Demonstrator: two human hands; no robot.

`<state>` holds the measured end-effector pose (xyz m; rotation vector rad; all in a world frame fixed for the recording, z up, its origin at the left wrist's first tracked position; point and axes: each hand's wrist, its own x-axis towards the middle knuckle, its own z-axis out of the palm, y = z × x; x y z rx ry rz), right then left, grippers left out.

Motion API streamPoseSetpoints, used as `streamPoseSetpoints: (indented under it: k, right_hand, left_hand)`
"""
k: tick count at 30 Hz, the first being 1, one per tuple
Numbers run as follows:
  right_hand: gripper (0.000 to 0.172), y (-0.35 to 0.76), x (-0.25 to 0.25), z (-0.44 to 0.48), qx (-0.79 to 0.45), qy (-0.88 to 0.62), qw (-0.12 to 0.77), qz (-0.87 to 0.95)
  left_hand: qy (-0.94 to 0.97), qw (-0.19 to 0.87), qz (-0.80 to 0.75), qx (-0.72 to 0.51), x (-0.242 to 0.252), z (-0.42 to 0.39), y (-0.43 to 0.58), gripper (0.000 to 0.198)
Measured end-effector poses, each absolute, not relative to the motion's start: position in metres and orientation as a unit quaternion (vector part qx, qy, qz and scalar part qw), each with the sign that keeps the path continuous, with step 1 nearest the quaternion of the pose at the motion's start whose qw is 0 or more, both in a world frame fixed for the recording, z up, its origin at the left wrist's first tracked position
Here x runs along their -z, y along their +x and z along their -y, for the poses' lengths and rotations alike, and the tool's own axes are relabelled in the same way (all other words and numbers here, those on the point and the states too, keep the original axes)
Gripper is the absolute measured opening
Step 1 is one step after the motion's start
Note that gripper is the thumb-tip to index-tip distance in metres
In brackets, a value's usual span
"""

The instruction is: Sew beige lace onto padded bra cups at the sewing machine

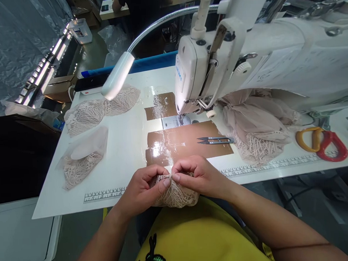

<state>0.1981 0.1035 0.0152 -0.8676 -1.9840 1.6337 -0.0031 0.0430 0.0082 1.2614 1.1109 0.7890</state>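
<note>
A small beige lace piece (177, 195) is held at the table's near edge, above my lap. My left hand (144, 187) has its fingers curled shut on the lace's left side. My right hand (197, 175) pinches its top edge from the right, thumb and fingertips pressed together. The two hands meet fingertip to fingertip over the lace. Just beyond them lies a brown taped patch (186, 141) in front of the needle of a white sewing machine (246, 62).
Thread snips (216, 140) lie on the brown patch. Lace pieces (100, 108) and a bagged stack (83, 157) sit at the left, a heap of beige fabric (257, 128) at the right, red and yellow scissors (321, 141) beyond it. A gooseneck lamp (118, 75) hangs over the table.
</note>
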Motion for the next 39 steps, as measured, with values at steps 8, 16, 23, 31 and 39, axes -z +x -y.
streamPoseSetpoints:
  k: [8,16,23,31,39]
  right_hand:
    - [0.020,0.205,-0.014,-0.110,-0.595,-0.305,0.238,0.704]
    - [0.017,0.202,-0.022,-0.110,-0.617,-0.316,0.222,0.685]
    - [0.016,0.207,-0.021,-0.116,-0.676,-0.296,0.226,0.636]
    - [0.020,0.205,-0.016,-0.123,-0.716,-0.309,0.234,0.581]
    - [0.023,0.256,-0.019,-0.143,-0.554,-0.445,0.297,0.638]
  left_hand:
    - [0.553,0.558,-0.510,-0.349,-0.003,-0.047,0.003,0.020]
    - [0.506,0.660,-0.428,-0.355,-0.008,-0.053,0.005,0.026]
    - [0.494,0.662,-0.437,-0.354,-0.011,-0.061,0.009,0.021]
    - [0.276,0.734,-0.463,-0.413,-0.006,-0.065,0.025,0.035]
    - [0.383,0.296,-0.681,-0.550,-0.059,-0.096,-0.047,0.014]
